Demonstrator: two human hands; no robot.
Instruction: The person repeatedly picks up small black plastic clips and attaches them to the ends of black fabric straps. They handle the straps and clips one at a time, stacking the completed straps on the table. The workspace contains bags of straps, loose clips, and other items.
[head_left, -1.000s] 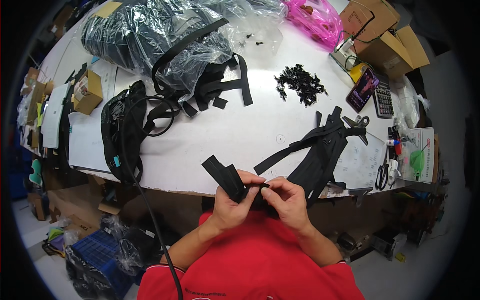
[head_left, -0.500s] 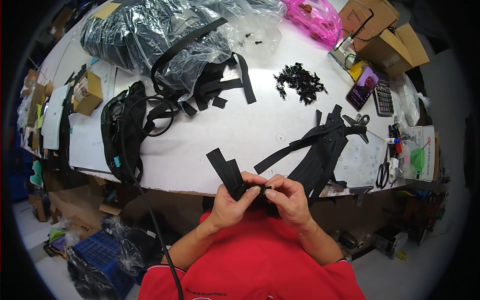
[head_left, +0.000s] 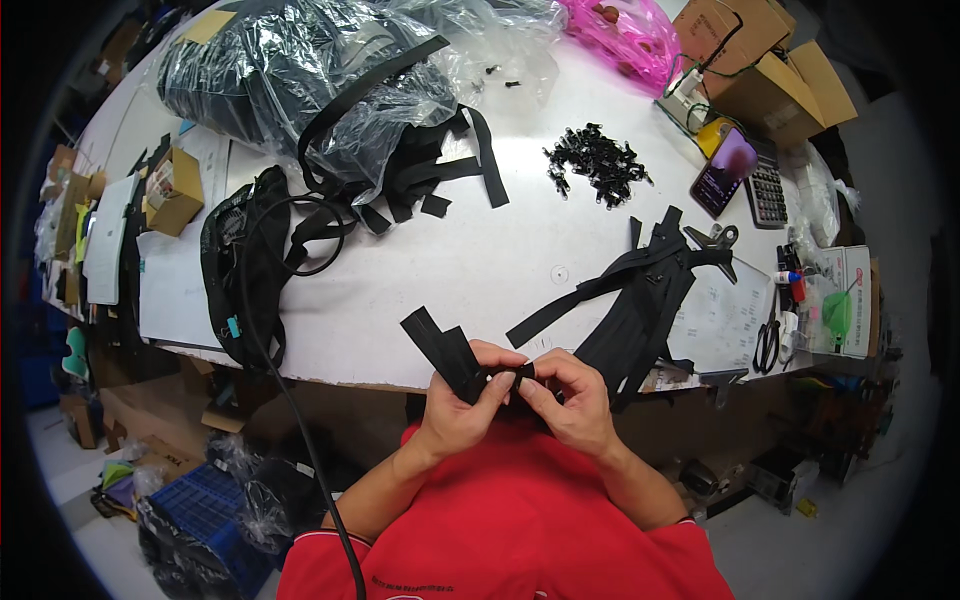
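At six o'clock, the red shirt (head_left: 520, 500) carries a line of small dark lettering; out at three, a white box (head_left: 858, 300) bears red print, and closer in a paper sheet (head_left: 735, 312) shows rows of marks. Across the white tabletop (head_left: 420, 285), small black fittings (head_left: 600, 168) lie heaped between one and two; a blue crate (head_left: 190, 500) sits at eight on the floor. Just below centre, toward six, are matt black straps (head_left: 440, 350), flat, their stepped ends pointing to eleven. The left hand (head_left: 462, 412) has thumb and fingers closed on them. The right hand (head_left: 575, 405) pinches a small dark piece (head_left: 523, 371) beside the left fingertips; whether strap or fitting, I cannot tell.
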